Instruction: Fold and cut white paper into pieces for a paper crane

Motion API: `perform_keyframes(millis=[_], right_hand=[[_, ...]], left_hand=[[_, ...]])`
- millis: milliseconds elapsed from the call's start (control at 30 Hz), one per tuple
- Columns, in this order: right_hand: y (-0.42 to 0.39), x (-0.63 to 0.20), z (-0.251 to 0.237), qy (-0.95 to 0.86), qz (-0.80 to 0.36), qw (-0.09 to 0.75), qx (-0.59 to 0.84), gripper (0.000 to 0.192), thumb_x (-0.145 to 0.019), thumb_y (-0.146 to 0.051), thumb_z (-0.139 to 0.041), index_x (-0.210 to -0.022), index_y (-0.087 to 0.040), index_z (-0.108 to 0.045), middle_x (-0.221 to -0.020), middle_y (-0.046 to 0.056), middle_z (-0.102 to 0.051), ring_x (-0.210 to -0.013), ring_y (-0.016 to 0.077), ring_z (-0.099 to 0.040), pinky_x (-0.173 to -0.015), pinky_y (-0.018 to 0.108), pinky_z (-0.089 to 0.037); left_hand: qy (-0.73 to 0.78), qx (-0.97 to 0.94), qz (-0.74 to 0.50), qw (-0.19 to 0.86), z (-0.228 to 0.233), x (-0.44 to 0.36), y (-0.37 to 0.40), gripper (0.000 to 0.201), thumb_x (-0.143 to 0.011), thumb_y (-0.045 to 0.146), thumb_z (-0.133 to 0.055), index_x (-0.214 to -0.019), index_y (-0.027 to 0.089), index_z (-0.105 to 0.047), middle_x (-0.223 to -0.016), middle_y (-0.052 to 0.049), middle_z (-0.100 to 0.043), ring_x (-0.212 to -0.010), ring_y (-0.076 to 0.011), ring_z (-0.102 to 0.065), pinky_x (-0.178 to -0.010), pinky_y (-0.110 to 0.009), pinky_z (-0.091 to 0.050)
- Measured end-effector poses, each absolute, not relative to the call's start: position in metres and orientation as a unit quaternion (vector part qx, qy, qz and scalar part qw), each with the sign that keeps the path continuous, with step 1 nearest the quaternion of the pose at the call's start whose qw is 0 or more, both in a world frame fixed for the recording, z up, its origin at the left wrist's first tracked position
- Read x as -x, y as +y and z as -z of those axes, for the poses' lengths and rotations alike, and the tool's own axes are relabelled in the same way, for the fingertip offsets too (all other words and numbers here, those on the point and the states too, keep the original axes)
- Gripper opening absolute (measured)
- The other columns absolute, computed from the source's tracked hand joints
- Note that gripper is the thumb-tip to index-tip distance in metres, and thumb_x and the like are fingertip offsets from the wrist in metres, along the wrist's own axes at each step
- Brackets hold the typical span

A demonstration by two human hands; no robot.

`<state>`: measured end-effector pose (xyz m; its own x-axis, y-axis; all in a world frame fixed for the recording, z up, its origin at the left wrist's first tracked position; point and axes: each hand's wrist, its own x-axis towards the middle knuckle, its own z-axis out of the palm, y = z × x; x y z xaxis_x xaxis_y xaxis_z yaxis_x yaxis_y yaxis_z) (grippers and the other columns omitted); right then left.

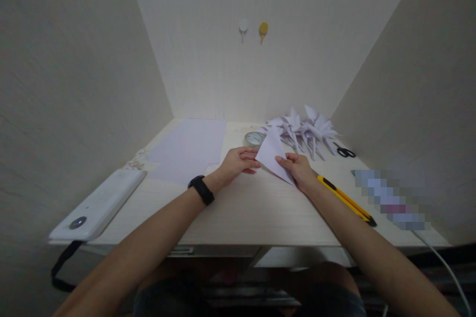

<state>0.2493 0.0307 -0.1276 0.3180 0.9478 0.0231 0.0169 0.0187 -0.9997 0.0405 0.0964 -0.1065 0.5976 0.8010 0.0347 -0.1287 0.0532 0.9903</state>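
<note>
In the middle of the frame, both hands are up on a folded white paper triangle (272, 153), held just above the pale wooden desk (241, 213). The left hand (238, 162) pinches the paper's left edge with fingers curled in fairly narrow, a black wristband (201, 189) sitting on that wrist. The right hand (299, 168) grips the lower right side, thumb on top and fingers tucked under, so it's closed on the paper too. Just behind the triangle there's a small round clock-like thing (255, 138), and to the right of that a heap of folded paper cranes (307, 131) with black scissors (344, 151) beside them. A yellow utility knife (347, 200) lies right next to the right wrist. Flat white sheets (188, 151) sit left of centre, and a white device (98, 205) is at the lower left edge of the desk.
</note>
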Motion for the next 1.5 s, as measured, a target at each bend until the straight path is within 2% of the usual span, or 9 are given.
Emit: perform_keyframes(millis=[300, 467, 667, 767, 833, 1000, 1200, 1333, 1500], right_hand=[[0.032, -0.250, 0.131, -0.432, -0.384, 0.571, 0.583, 0.042, -0.055, -0.052, -0.083, -0.075, -0.017, -0.070, -0.066, 0.002, -0.068, -0.057, 0.0171, -0.056, -0.052, 0.028, -0.040], [0.032, -0.250, 0.131, -0.438, -0.367, 0.566, 0.595, 0.041, -0.055, -0.053, -0.083, -0.070, -0.017, -0.068, -0.058, -0.001, -0.064, -0.051, 0.0142, -0.050, -0.048, 0.026, -0.033], [0.029, -0.247, 0.126, -0.432, -0.383, 0.569, 0.586, 0.042, -0.053, -0.053, -0.083, -0.069, -0.018, -0.066, -0.059, 0.000, -0.064, -0.050, 0.0147, -0.051, -0.048, 0.027, -0.034], [0.026, -0.244, 0.122, -0.430, -0.395, 0.571, 0.577, 0.041, -0.052, -0.052, -0.083, -0.066, -0.019, -0.064, -0.058, 0.000, -0.064, -0.050, 0.0145, -0.050, -0.047, 0.027, -0.033], [0.024, -0.242, 0.119, -0.426, -0.416, 0.569, 0.567, 0.041, -0.051, -0.050, -0.085, -0.068, -0.018, -0.066, -0.061, 0.001, -0.066, -0.051, 0.0148, -0.051, -0.048, 0.027, -0.034], [0.023, -0.240, 0.118, -0.424, -0.423, 0.568, 0.565, 0.042, -0.053, -0.050, -0.085, -0.073, -0.017, -0.068, -0.063, 0.002, -0.067, -0.052, 0.0157, -0.053, -0.048, 0.028, -0.035], [0.026, -0.244, 0.116, -0.376, -0.463, 0.628, 0.500, 0.035, -0.053, -0.043, -0.088, -0.068, -0.018, -0.070, -0.065, 0.000, -0.069, -0.058, 0.0140, -0.058, -0.056, 0.026, -0.043], [0.018, -0.240, 0.109, -0.373, -0.522, 0.589, 0.492, 0.030, -0.054, -0.038, -0.087, -0.070, -0.016, -0.073, -0.065, 0.003, -0.071, -0.057, 0.0147, -0.059, -0.054, 0.027, -0.044], [0.008, -0.229, 0.106, -0.442, -0.593, 0.479, 0.473, 0.029, -0.057, -0.037, -0.084, -0.071, -0.014, -0.075, -0.063, 0.005, -0.071, -0.051, 0.0152, -0.060, -0.051, 0.028, -0.043]], left_hand=[[0.288, -0.596, -0.346, 0.665, 0.107, -0.041, 0.097, 0.051, -0.062, 0.016, -0.085, -0.107, 0.013, -0.064, -0.087, -0.008, -0.071, -0.073, -0.0177, -0.069, -0.061, -0.029, -0.057], [0.308, -0.594, -0.350, 0.656, 0.106, -0.041, 0.096, 0.035, -0.074, 0.021, -0.077, -0.105, 0.012, -0.064, -0.087, -0.011, -0.072, -0.076, -0.0202, -0.070, -0.057, -0.027, -0.055], [0.328, -0.592, -0.349, 0.648, 0.105, -0.043, 0.096, 0.024, -0.083, 0.026, -0.068, -0.102, 0.011, -0.065, -0.095, -0.013, -0.072, -0.074, -0.0184, -0.071, -0.055, -0.025, -0.055], [0.335, -0.584, -0.340, 0.657, 0.103, -0.043, 0.097, 0.034, -0.091, 0.042, -0.057, -0.097, 0.010, -0.066, -0.091, -0.015, -0.073, -0.068, -0.0192, -0.071, -0.054, -0.027, -0.056], [0.336, -0.587, -0.332, 0.658, 0.104, -0.043, 0.098, 0.038, -0.089, 0.046, -0.061, -0.094, 0.009, -0.067, -0.088, -0.015, -0.073, -0.065, -0.0188, -0.070, -0.054, -0.027, -0.056], [0.323, -0.597, -0.322, 0.660, 0.109, -0.043, 0.098, 0.029, -0.071, 0.029, -0.083, -0.086, 0.010, -0.067, -0.078, -0.010, -0.072, -0.064, -0.0167, -0.070, -0.056, -0.025, -0.056], [0.300, -0.627, -0.237, 0.679, 0.102, -0.039, 0.095, 0.045, -0.064, 0.041, -0.086, -0.088, 0.009, -0.066, -0.068, -0.009, -0.070, -0.059, -0.0183, -0.068, -0.056, -0.027, -0.056], [0.271, -0.658, -0.217, 0.668, 0.094, -0.037, 0.092, 0.055, -0.067, 0.058, -0.077, -0.093, 0.011, -0.068, -0.073, -0.007, -0.068, -0.060, -0.0165, -0.067, -0.052, -0.025, -0.054], [0.283, -0.662, -0.264, 0.642, 0.098, -0.039, 0.091, 0.051, -0.076, 0.060, -0.069, -0.094, 0.011, -0.068, -0.073, -0.005, -0.066, -0.056, -0.0109, -0.061, -0.047, -0.020, -0.049]])
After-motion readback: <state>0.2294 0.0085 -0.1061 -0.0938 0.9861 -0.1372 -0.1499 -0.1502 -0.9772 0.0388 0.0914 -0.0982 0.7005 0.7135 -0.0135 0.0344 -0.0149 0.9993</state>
